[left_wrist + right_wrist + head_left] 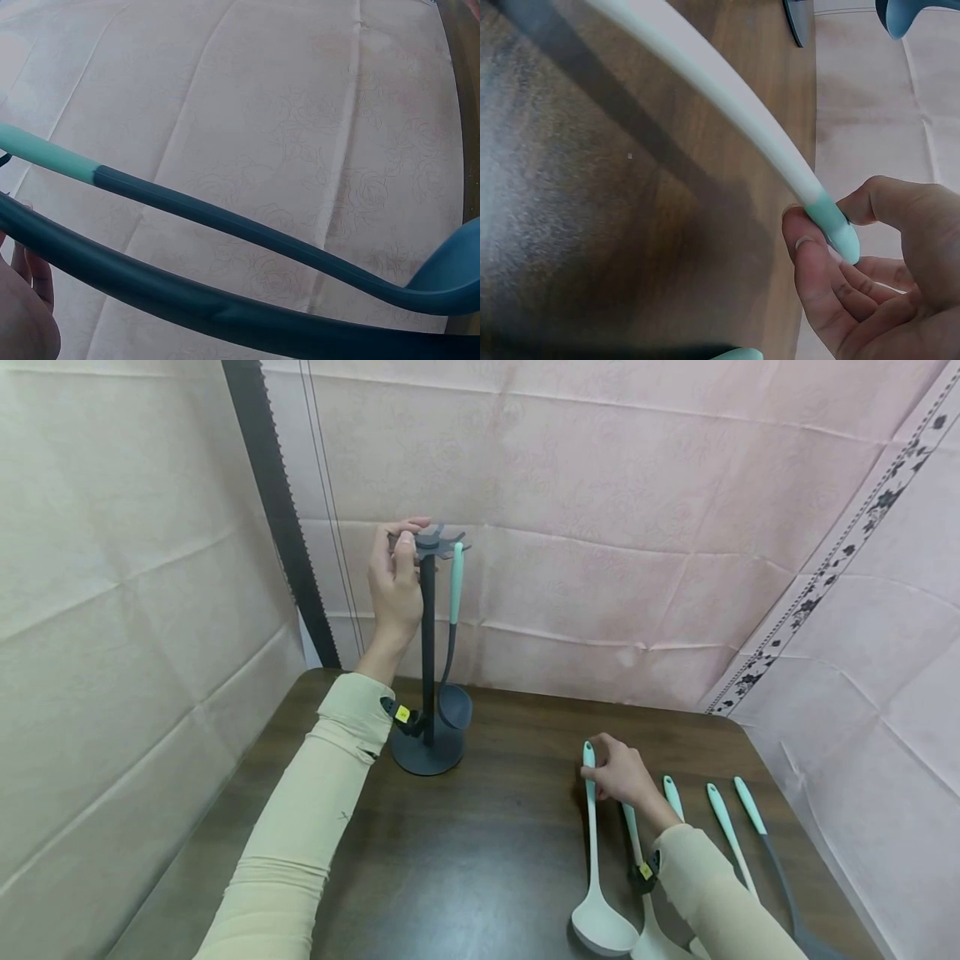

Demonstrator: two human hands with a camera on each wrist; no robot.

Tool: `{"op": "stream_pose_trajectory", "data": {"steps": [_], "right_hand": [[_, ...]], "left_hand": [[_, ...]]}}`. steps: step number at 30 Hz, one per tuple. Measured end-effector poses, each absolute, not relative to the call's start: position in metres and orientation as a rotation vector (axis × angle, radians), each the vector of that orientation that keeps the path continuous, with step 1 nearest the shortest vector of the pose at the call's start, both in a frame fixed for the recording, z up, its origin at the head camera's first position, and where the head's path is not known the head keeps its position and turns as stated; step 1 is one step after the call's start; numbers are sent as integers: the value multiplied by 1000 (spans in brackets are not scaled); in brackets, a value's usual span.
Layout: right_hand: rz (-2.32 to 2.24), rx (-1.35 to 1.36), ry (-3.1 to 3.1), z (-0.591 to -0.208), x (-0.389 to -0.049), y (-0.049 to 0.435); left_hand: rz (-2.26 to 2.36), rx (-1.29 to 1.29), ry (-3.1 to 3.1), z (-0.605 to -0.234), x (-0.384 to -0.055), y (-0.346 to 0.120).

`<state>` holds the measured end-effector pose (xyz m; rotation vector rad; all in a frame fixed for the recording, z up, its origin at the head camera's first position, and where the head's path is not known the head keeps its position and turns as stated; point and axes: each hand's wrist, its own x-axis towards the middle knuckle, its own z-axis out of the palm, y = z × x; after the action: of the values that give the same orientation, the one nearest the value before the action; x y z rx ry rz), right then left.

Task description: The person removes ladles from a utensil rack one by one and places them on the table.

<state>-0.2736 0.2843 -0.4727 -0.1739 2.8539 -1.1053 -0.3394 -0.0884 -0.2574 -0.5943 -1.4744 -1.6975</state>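
At the top of a dark utensil stand [427, 647], my left hand [396, 581] grips the hooked rim with thumb and fingers. From one hook hangs a dark blue ladle [454, 702] with a mint handle, its bowl low beside the post. In the left wrist view the ladle's shaft [225, 221] runs next to the post [187, 300], which partly hides my left hand [26, 307]. My right hand [622, 768] pinches the mint handle of a white ladle [603, 927] near its end. That handle [832, 225] is lifted, and a shadow falls on the table.
Right of the white ladle lie several mint-handled utensils, including a white one [727, 827] and a dark-shafted one [776, 864]; my right forearm partly covers them. The brown wooden table [495, 827] meets pale cloth walls [570, 543] at its back and sides.
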Motion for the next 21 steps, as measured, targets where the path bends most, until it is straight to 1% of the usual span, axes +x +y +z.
{"op": "stream_pose_trajectory", "data": {"steps": [21], "right_hand": [[-1094,-157,2753,-492,-272,288]], "left_hand": [[-1705,-586,-1464,-257,-339,-87]]}}
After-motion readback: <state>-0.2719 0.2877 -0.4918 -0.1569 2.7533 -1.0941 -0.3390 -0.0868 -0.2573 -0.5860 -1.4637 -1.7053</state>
